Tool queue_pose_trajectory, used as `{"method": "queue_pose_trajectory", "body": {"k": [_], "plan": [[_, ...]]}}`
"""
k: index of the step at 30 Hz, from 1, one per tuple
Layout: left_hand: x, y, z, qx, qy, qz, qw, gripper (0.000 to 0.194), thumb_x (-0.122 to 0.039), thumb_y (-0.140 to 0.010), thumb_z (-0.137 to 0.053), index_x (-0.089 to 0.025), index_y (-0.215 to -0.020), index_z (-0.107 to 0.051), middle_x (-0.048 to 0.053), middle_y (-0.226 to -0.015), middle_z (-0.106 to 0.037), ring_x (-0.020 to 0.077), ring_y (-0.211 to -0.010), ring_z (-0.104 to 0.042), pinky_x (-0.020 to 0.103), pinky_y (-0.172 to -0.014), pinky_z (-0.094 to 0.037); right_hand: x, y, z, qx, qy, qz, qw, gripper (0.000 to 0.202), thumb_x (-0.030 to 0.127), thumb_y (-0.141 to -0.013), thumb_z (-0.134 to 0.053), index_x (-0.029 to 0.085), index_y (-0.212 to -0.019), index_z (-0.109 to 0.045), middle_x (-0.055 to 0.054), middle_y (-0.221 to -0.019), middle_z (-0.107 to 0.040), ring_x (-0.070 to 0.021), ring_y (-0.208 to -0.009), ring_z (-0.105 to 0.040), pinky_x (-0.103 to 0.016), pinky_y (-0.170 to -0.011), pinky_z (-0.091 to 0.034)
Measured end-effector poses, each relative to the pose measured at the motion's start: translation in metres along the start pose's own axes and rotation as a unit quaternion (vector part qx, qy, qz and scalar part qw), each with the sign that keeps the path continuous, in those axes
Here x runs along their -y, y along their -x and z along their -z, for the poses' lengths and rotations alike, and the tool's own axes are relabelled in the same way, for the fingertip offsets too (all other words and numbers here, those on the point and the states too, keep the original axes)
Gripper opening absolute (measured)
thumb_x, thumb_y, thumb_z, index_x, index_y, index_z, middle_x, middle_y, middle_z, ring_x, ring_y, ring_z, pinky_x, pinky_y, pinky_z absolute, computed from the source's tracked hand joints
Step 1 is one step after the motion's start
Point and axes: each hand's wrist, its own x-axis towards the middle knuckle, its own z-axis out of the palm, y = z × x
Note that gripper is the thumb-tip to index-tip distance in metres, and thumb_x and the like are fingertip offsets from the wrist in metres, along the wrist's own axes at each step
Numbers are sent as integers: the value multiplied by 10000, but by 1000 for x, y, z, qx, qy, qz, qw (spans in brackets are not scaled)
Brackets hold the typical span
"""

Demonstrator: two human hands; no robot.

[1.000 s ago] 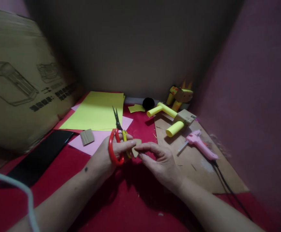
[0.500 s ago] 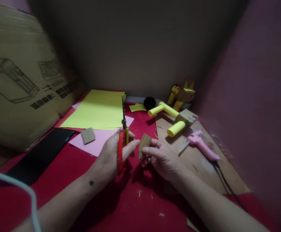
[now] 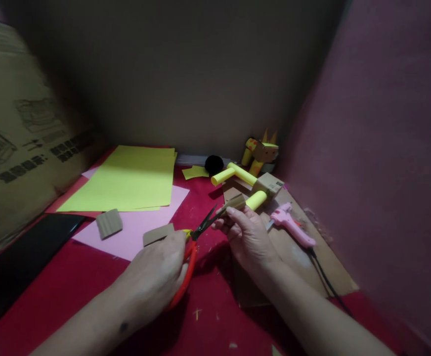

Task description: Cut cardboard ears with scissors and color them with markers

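My left hand (image 3: 159, 272) is closed round the handles of a pair of red-handled scissors (image 3: 189, 272). The dark blades are parted and point right, their tips close to a small cardboard piece (image 3: 234, 202); whether they touch it I cannot tell. My right hand (image 3: 250, 237) pinches that piece between thumb and fingers. Just beyond my left hand lies another cardboard piece (image 3: 158, 234), partly on the pink paper (image 3: 119, 240). A squarish cardboard piece (image 3: 109, 224) rests further left.
Yellow sheets (image 3: 122, 178) lie at the back left, beside a black flat object (image 3: 26, 262). To the right, a pink glue gun (image 3: 293, 225) with a cord and yellow tubes joined to a small box (image 3: 269, 183) rest on a cardboard sheet (image 3: 334, 272). A decorated cardboard figure (image 3: 263, 151) stands behind.
My left hand has turned the scissors from upright to pointing right, blades now parted. My right hand has raised its cardboard piece. Another piece now shows beyond my left hand. The view has shifted right.
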Motion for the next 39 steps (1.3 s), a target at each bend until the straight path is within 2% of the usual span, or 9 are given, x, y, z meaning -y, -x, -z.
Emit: {"method": "queue_pose_trajectory", "body": {"k": [6,11,16,22,39], "plan": [[-6,0,0,18,-21,15,999,60,-211,-845,-322,-221,-821,-376,62,-792,-553,210,-643,-541,315,-558,-363,-3,3,-2,2,13,3,1000,148,80,-618,-699,157,-712,-614,28,-660,-656,-105,-582,-601,-232,-576,-540],[-7,1,2,28,-32,25,999,42,-218,-842,-328,-218,-826,-367,69,-793,-554,216,-634,-552,319,-553,-373,-6,3,1,15,2,-1,1000,136,102,-655,-694,177,-748,-629,34,-696,-666,-112,-602,-614,-277,-664,-564],[-5,2,1,30,-13,18,999,71,-234,-848,-318,-218,-852,-387,77,-803,-577,255,-708,-594,343,-585,-398,-9,3,2,35,-13,-20,999,121,108,-690,-689,176,-784,-656,28,-702,-683,-118,-617,-633,-316,-742,-567],[-6,2,2,34,-25,21,999,73,-243,-845,-323,-214,-848,-389,84,-806,-587,254,-691,-589,353,-584,-396,-10,4,3,43,-16,-32,998,96,125,-705,-686,163,-793,-675,10,-698,-698,-140,-647,-659,-329,-752,-570],[-4,1,-2,37,-27,30,998,93,-246,-850,-314,-214,-861,-401,88,-794,-611,283,-711,-624,366,-584,-403,-13,5,3,42,-9,-16,999,108,114,-715,-666,182,-799,-668,24,-745,-707,-117,-627,-634,-307,-753,-571]]}}
